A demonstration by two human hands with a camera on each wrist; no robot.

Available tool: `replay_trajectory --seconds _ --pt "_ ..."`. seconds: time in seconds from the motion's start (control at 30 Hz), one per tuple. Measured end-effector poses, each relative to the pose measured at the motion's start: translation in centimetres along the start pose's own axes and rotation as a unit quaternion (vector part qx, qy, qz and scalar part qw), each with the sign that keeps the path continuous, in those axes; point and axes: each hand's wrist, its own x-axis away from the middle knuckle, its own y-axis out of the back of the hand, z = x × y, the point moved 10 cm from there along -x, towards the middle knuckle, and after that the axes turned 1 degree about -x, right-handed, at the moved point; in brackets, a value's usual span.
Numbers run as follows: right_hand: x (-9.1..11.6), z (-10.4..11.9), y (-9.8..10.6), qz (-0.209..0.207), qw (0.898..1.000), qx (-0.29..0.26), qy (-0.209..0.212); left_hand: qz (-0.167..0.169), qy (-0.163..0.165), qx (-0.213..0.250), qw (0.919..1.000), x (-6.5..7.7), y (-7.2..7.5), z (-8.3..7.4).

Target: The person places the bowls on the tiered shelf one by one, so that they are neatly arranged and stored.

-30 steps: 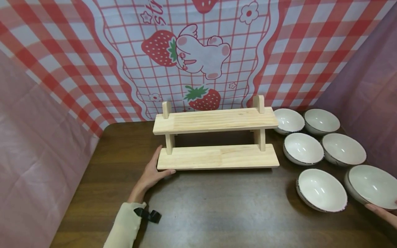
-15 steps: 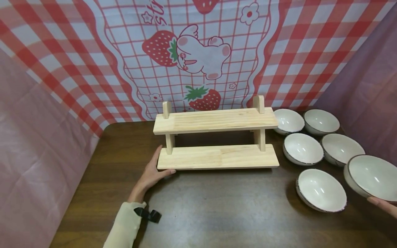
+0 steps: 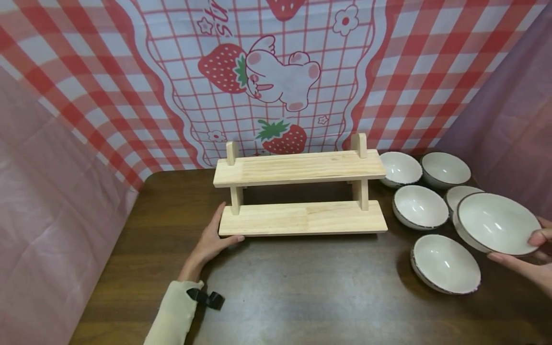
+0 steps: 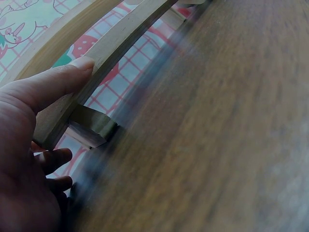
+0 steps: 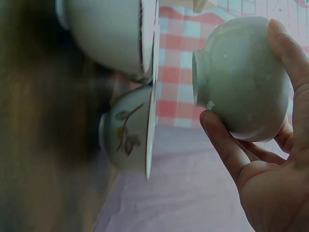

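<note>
well off the rack's edge [image 3: 383, 219], right fingers [image 3: 521, 266] hold a bowl [image 3: 495, 224].

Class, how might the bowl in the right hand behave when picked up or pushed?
The held bowl is probably stiff and breakable, given its ceramic-looking wall. Its glossy surface may be slippery. Its foot, narrower than the rim, could let it tip.

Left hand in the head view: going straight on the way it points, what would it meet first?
The left hand would likely meet the rack's lower board first: that board's left end sits within its grip. Depth around that end is hard to judge.
</note>
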Motion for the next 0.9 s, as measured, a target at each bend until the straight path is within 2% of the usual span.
replay_trajectory --seconds 0.03,0.13,0.27,0.4,0.47,0.63,0.73,0.9 --pt "-0.1 0.8 -0.1 -0.011 0.999 0.038 0.025 0.0 -0.001 0.0 1.0 0.0 0.0 0.0" --pt "-0.5 2.2 -1.4 0.009 0.997 0.048 0.059 -0.002 -0.002 -0.001 1.0 0.1 0.1 -0.1" --pt "-1.2 4.0 -3.7 0.058 0.994 0.016 0.09 -0.004 -0.003 -0.001 1.0 0.1 0.3 -0.2" --pt "-1.7 4.9 -5.4 0.093 0.992 -0.015 0.08 -0.006 -0.007 0.004 1.0 0.1 0.3 -0.3" --pt "-1.9 5.3 -6.0 0.098 0.993 0.006 0.07 -0.007 -0.008 0.006 0.9999 0.0 0.3 -0.4" --pt "-2.5 6.6 -7.4 0.093 0.987 0.114 0.072 -0.007 -0.009 0.003 0.9999 0.0 0.4 -0.3" --pt "-2.7 7.1 -8.6 0.105 0.983 0.138 0.067 -0.005 -0.008 0.0 1.0 0.0 0.3 -0.3" --pt "-2.9 8.1 -10.5 0.128 0.98 0.137 0.071 0.001 -0.006 -0.005 1.0 0.0 0.1 -0.2"
